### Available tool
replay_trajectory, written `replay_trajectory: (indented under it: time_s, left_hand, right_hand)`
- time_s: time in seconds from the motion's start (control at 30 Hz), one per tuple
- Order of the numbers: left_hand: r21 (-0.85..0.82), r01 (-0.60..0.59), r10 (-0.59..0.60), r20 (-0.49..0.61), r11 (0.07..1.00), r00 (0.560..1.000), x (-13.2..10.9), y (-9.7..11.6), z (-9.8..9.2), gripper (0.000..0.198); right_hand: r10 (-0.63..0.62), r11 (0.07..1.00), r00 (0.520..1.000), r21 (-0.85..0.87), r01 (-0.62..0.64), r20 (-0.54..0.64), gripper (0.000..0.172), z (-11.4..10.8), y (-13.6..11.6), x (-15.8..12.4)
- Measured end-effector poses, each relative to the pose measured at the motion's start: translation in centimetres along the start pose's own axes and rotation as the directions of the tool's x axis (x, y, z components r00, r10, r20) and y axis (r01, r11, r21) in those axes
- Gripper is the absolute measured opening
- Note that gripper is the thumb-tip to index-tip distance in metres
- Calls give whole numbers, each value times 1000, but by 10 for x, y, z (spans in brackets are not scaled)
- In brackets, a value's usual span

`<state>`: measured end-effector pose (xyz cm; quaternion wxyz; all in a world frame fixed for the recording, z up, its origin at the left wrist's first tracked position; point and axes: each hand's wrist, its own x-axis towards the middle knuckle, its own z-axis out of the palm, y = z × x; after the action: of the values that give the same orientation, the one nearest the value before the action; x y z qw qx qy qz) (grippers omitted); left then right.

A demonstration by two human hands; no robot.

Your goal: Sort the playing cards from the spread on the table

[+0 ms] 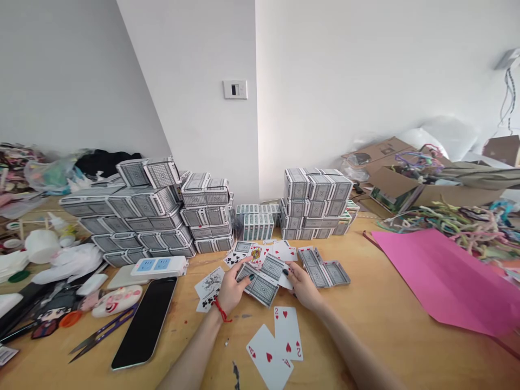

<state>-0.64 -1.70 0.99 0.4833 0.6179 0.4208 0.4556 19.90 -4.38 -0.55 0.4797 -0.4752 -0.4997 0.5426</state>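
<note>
Between my two hands is a piece of grey-backed playing cards (262,287), held just above the table. My left hand (232,286), with a red string at the wrist, grips its left side, thumb on top. My right hand (301,283) pinches its right side near a white edge; the fingers underneath are hidden. Just right of that hand lies a structure of folded cards (317,268). Loose face-up cards (280,250) spread behind my hands. A joker (212,283) lies at the left, and a two of hearts (289,333) overlaps an ace of hearts (266,355) in front.
Stacked card blocks (142,203) stand at the back left, with another stack (317,197) at the back right. On the left lie a phone (146,322), scissors (101,333) and a power strip (160,266). Pink paper (442,281) and a yarn pile (455,222) lie right.
</note>
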Motion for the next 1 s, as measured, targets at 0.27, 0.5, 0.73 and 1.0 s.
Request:
replay_trajectory:
  time_s: [0.27,0.5,0.73,1.0]
  left_hand:
    - [-268,188,-179,60,945,982,-3,9,0,46]
    - [-521,433,-323,293,735,900,-1,24,-19,58]
    - [-503,525,-322,436,687,840,-2,27,-15,50]
    - [-451,496,-361,354,742,863,-1,23,-3,40]
  right_hand:
    - [-24,1000,995,19,26,-96,31,5,-5,-1]
    - [13,988,998,153,-3,-62,35,0,-11,-2]
    - [43,979,998,202,-35,-34,36,1,-11,-4]
    - [19,994,999,102,-24,50,36,5,-8,-5]
